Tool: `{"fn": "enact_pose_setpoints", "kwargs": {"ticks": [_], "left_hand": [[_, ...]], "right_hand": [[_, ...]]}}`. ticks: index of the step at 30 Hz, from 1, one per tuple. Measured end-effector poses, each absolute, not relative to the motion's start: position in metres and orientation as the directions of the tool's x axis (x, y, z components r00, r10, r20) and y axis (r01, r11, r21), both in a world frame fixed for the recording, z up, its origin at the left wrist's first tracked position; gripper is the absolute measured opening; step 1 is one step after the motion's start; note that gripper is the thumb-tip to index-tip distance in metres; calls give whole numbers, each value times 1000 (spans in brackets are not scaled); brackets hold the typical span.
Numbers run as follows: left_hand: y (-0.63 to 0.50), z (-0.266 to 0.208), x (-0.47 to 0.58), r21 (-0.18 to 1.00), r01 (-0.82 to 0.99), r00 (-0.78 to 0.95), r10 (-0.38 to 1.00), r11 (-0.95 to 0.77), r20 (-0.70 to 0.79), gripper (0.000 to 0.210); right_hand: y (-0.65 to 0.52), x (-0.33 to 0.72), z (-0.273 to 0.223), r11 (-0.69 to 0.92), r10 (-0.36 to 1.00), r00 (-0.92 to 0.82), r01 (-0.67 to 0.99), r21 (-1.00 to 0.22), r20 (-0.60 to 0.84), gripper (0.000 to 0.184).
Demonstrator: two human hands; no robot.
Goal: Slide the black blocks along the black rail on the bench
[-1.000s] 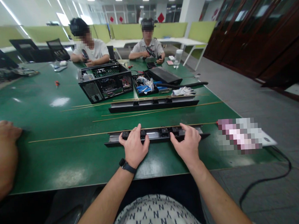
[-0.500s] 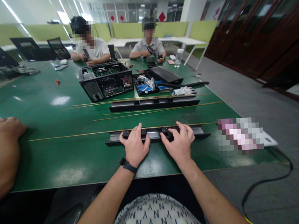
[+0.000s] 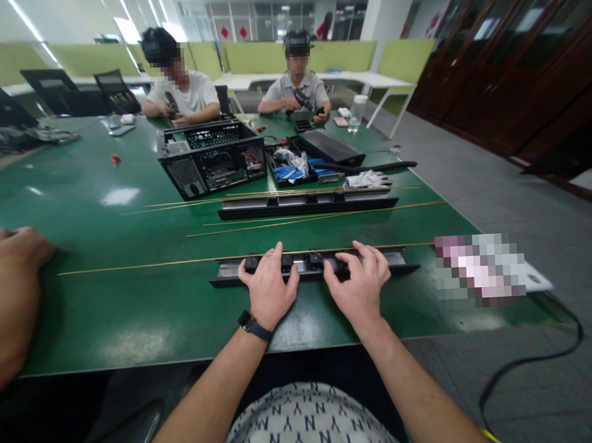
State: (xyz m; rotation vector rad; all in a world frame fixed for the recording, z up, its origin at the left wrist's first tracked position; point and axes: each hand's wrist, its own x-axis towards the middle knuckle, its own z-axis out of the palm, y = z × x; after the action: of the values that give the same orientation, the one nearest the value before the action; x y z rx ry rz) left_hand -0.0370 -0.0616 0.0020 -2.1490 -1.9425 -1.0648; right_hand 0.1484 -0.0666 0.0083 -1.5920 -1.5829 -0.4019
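A long black rail (image 3: 407,268) with a silvery inner channel lies crosswise in front of me, with several small black blocks seated along it. My left hand (image 3: 269,282), a dark watch on its wrist, reaches over the left part, fingers and thumb around a black block (image 3: 287,263). Another block (image 3: 251,264) shows beside its fingers. Just left of my right thumb, a middle block (image 3: 316,260) stands untouched. My right hand (image 3: 358,274) curls thumb and fingers around a block (image 3: 343,259) farther right, partly hidden. A thin golden rod (image 3: 144,266) runs along the rail's far edge.
Beyond lie loose golden rods (image 3: 257,229), a second black rail (image 3: 305,208), an open computer case (image 3: 213,163) and gloves (image 3: 368,180). A co-worker's hand (image 3: 19,249) rests at left. Two people sit across the table. A white device (image 3: 537,278) with a cable lies right.
The middle block has shifted slightly left and is out of my right hand. That hand has moved a little right, onto the neighbouring block. My left hand stays put over the rail.
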Motion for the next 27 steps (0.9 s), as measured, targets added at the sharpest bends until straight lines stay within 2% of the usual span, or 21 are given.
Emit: {"fn": "enact_pose_setpoints", "kwargs": {"ticks": [7,11,21,27], "left_hand": [[-61,0,-37,395,891,-26,846,-222,532,57],[-61,0,-37,391,895,-26,847,-217,531,57],[-61,2,-37,401,894,-39,857,-200,514,55],[-61,3,-37,399,896,-42,860,-193,508,56]], "right_hand": [[-60,183,-4,28,696,253,926,-377,672,30],[-57,186,-6,49,733,242,913,-405,636,30],[-54,193,-4,38,713,249,919,-391,655,20],[-55,207,-2,46,724,270,899,-435,635,26]]}}
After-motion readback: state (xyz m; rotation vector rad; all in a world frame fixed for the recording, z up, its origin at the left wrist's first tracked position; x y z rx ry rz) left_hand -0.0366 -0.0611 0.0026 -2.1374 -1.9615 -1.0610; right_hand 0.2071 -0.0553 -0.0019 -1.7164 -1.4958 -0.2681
